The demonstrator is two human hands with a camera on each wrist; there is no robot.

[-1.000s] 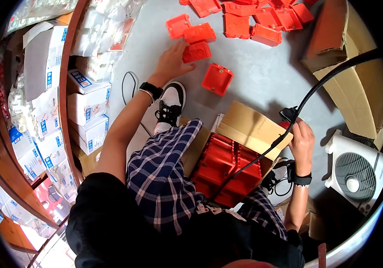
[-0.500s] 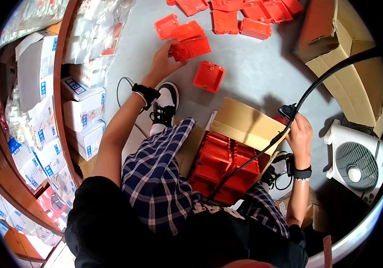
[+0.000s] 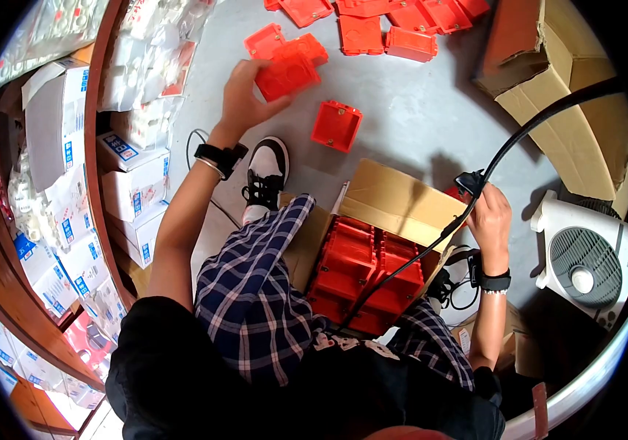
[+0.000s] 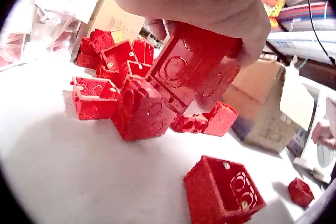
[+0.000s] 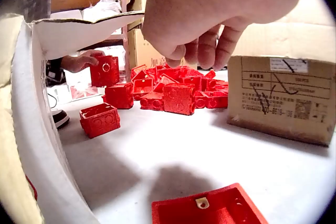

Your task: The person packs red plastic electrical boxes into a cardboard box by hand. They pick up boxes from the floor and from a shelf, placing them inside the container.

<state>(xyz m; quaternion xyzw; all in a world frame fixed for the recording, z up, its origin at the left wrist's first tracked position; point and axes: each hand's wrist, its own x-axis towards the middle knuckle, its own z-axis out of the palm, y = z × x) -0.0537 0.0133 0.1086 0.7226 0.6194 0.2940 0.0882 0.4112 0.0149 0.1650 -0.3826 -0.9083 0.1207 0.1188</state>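
My left hand [image 3: 244,99] grips a red plastic wall-switch box [image 3: 282,78], raised off the floor in the right wrist view. In the left wrist view this box [image 4: 194,69] shows its knockout circles, fingers round its far edge. Below it another red box [image 3: 310,48] lies by the pile, and a single one [image 3: 337,126] sits apart, open side up. My right hand [image 3: 490,218] hangs beside the carton flap, its fingers [image 5: 207,50] loosely curled with nothing between them. Between my legs stands an open carton [image 3: 402,202] with several red boxes [image 3: 347,253] stacked inside.
Several red boxes [image 3: 409,18] lie scattered ahead on the grey floor. A large open carton [image 3: 570,110] stands at the right, with a white box fan [image 3: 585,264] nearer. Shelves with white cartons [image 3: 134,187] line the left. A black cable [image 3: 541,121] crosses the head view.
My left hand has taken hold of a red box, lifted it from the floor and drawn it slightly left. The right hand has stayed beside the carton flap.
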